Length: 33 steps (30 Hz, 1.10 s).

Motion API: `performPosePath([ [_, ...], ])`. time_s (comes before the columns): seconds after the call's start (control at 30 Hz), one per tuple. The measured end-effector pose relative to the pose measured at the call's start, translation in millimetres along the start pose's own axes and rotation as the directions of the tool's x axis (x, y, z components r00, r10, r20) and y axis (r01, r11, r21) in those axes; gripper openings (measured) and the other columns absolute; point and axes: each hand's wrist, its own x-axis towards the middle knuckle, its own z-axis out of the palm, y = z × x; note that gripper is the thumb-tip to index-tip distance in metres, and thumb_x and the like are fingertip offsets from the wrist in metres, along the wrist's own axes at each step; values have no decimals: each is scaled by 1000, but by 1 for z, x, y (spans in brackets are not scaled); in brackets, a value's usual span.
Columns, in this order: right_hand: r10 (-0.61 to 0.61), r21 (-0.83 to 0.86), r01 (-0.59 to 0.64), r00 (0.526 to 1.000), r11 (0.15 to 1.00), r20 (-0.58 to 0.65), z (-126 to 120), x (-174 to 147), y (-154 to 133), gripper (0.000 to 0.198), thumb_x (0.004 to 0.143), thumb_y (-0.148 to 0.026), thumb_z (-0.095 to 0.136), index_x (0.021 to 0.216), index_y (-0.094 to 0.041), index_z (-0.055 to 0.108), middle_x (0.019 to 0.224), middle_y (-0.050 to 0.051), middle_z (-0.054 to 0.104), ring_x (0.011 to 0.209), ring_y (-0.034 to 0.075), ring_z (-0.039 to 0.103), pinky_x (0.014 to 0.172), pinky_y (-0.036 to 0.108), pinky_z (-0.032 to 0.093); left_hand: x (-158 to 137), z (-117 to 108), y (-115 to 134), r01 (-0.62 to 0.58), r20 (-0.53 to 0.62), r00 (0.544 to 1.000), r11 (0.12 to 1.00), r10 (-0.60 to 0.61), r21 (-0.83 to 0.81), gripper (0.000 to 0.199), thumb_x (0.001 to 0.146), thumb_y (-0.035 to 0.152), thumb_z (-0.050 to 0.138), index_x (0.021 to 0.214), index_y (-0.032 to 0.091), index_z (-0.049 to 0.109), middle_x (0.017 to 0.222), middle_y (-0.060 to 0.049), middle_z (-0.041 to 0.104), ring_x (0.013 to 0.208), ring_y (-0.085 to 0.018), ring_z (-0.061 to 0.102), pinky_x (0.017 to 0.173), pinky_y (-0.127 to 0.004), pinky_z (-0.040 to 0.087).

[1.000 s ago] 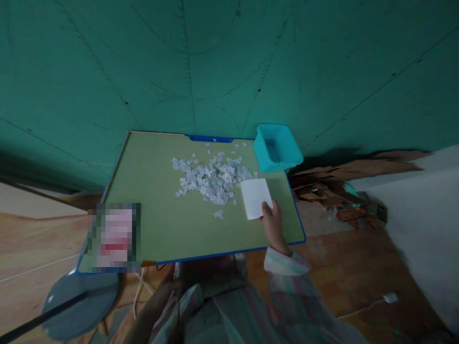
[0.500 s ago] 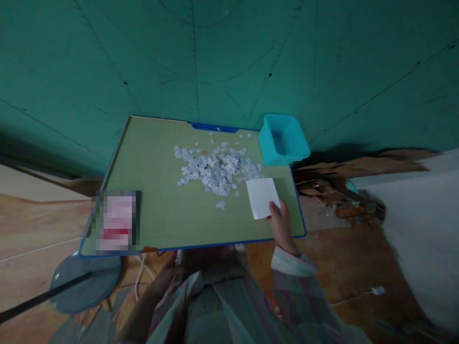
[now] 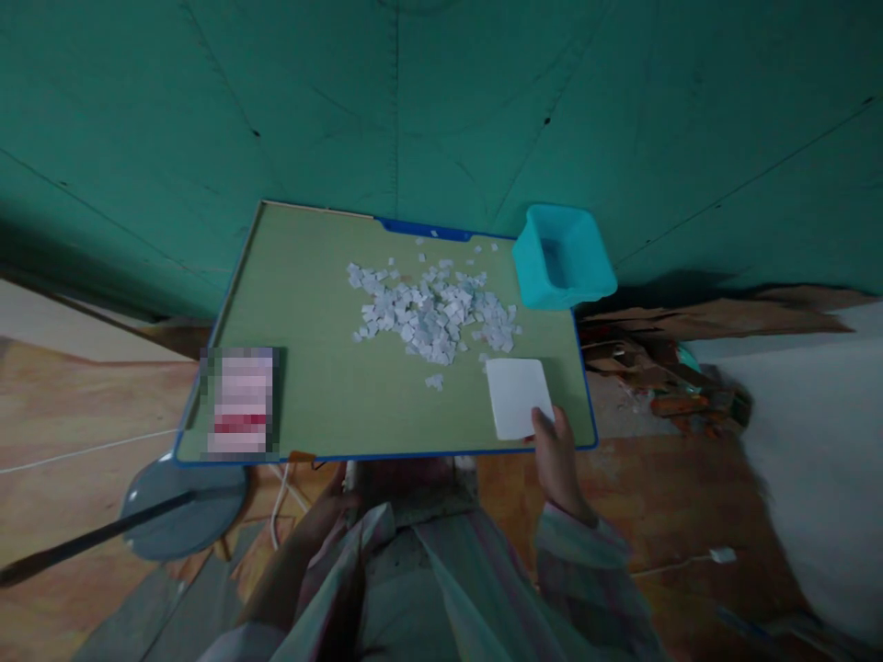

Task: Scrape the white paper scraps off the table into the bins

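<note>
My right hand [image 3: 557,464] is shut on a white card [image 3: 519,397], the thumb on top near its lower right corner. The card lies above the right front of the small green table [image 3: 310,395]; whether it touches the tabletop I cannot tell. Just beyond it spreads a loose heap of small white paper scraps [image 3: 431,317], with a few strays around it. Low by my lap, under the table's front edge, my left hand [image 3: 335,506] is dim and partly hidden, so its grip does not show.
A turquoise plastic basket [image 3: 538,276] stands at the table's back right corner. At the front left lies a blurred-out pinkish item [image 3: 241,405]. A grey round stool [image 3: 166,533] is at left below, and torn cardboard [image 3: 717,317] lies right of the table. A green wall [image 3: 441,165] rises behind.
My right hand has drawn the card back towards the table's front edge, away from the heap. The whole view has shifted slightly. My left hand stays by my lap.
</note>
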Motion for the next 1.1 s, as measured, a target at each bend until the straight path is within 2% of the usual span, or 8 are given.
performPosePath([
  [0.27, -124, -57, 122, 991, 991, -46, -1, 16, -12, 44, 77, -55, 54, 97, -16, 54, 83, 6, 63, 58, 14, 53, 50, 27, 41, -3, 11, -3, 19, 38, 999, 993, -15, -120, 109, 47, 5, 61, 146, 18, 18, 82, 1, 76, 79, -22, 68, 70, -29, 49],
  [0.4, -176, -79, 172, 984, 982, -38, 6, 22, -22, 40, 78, -52, 53, 96, -16, 54, 84, 7, 62, 61, 15, 54, 53, 28, 42, -4, 12, -2, 4, 23, 1000, 996, -2, -91, 100, 48, 4, 62, 142, 20, 30, 75, 4, 74, 73, -19, 66, 67, -26, 47],
  [0.57, -199, -139, 193, 980, 971, -31, 15, 31, -27, 38, 79, -51, 50, 95, -16, 53, 83, 7, 62, 61, 17, 55, 55, 30, 42, -6, 12, -2, -3, 28, 1000, 998, 5, -59, 101, 50, 5, 63, 143, 19, 27, 60, 8, 69, 63, -18, 63, 62, -26, 45],
  [0.63, -222, -176, 213, 975, 961, -32, 16, 31, -26, 37, 79, -51, 51, 93, -17, 54, 82, 8, 62, 65, 18, 56, 57, 31, 43, -6, 12, -2, -8, 32, 999, 999, 10, -52, 103, 49, 5, 64, 143, 20, 27, 63, 7, 70, 67, -19, 64, 63, -27, 45],
  [0.73, -205, -201, 202, 979, 959, 5, 12, 25, -23, 38, 78, -53, 52, 91, -17, 55, 74, 6, 62, 57, 17, 55, 52, 30, 42, -6, 14, -3, -7, 35, 999, 999, 9, -54, 103, 47, 6, 64, 143, 21, 28, 75, 5, 73, 76, -20, 65, 68, -27, 45],
  [0.87, -140, -202, 153, 987, 967, 76, 0, 11, -19, 39, 77, -56, 51, 88, -19, 53, 61, 0, 56, 43, 14, 48, 43, 28, 39, -6, 15, -2, -15, 33, 999, 999, 16, -29, 95, 50, 6, 63, 139, 26, 36, 76, 5, 73, 65, -17, 63, 66, -27, 45],
  [1.0, -103, -225, 122, 990, 967, 96, -9, 3, -18, 42, 74, -59, 53, 87, -19, 53, 58, -1, 55, 44, 15, 50, 45, 30, 41, -4, 15, -1, -31, 45, 998, 999, 32, -25, 94, 50, 6, 62, 139, 24, 37, 73, 4, 72, 63, -17, 61, 65, -27, 45],
  [1.1, -120, -254, 134, 990, 958, 73, -13, 2, -17, 42, 76, -58, 52, 88, -18, 53, 68, 3, 59, 52, 17, 53, 51, 32, 43, -3, 14, 1, -12, 41, 999, 1000, 12, 1, 96, 50, 5, 63, 141, 22, 34, 66, 5, 71, 59, -18, 60, 64, -28, 45],
])
